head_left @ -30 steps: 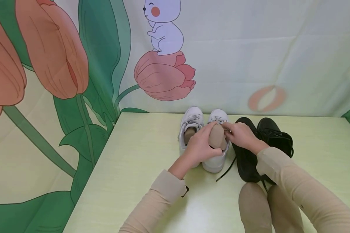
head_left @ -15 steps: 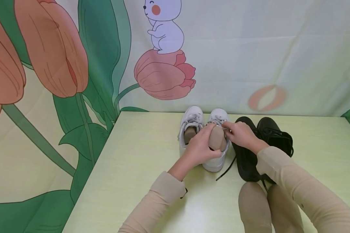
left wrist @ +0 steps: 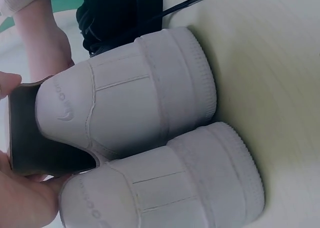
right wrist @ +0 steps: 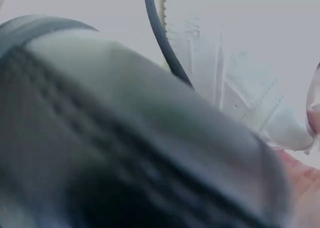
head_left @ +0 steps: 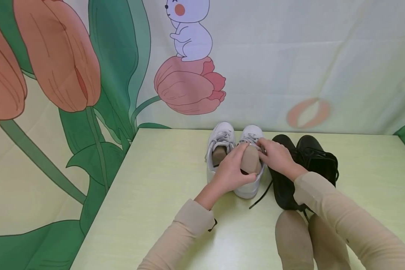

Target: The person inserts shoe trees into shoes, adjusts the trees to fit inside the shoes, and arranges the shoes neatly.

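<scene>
Two white sneakers stand side by side, toes to the backdrop. My left hand (head_left: 233,168) grips a taupe insole (head_left: 250,159), which rises from the opening of the right white sneaker (head_left: 248,189). In the left wrist view, the insole's dark underside (left wrist: 24,130) shows between thumb and fingers, above the sneaker heel (left wrist: 125,100). My right hand (head_left: 278,155) holds the same sneaker's right collar with bent fingers; the fingertips are partly hidden. Inside the left white sneaker (head_left: 224,131) lies taupe lining (head_left: 219,155).
Black shoes (head_left: 285,191) stand beside the white pair, under my right forearm, with a loose black lace (head_left: 261,197) on the pale table (head_left: 162,180). Two taupe rounded forms (head_left: 294,236) lie in front of them. A printed backdrop (head_left: 256,67) hangs behind.
The top of the insole has tilted down slightly. My right fingers have shifted a little at the collar. My left hand stays almost in place.
</scene>
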Demonstrator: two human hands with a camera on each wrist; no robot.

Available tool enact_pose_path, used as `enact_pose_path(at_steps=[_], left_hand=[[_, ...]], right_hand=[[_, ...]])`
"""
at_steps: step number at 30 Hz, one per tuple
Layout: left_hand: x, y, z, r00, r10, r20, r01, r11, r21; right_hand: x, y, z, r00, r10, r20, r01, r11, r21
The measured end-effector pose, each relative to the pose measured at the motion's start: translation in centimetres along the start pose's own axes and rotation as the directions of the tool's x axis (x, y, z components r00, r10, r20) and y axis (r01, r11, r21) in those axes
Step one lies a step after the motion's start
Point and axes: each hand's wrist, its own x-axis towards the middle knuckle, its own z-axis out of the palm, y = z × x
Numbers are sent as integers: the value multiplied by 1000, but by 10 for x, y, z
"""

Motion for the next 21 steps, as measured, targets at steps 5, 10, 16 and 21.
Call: enact_pose_path(at_steps=[5, 10, 16, 21], left_hand=[[-2, -1, 2, 1000, 10, -23, -10, 1000, 0], [-3, -3, 4, 999, 13, -42, -12, 1000, 19], [-3, -5, 3, 999, 16, -41, -15, 999, 46], [0, -6, 2, 999, 12, -33, -10, 998, 67]], right_hand=[[2, -3, 3, 999, 34, 21, -34, 999, -4], [6, -2, -2, 997, 39, 66, -44, 996, 82], [11, 0, -6, 990, 7, 143, -28, 988, 149], [12, -1, -9, 983, -31, 183, -1, 985, 174]])
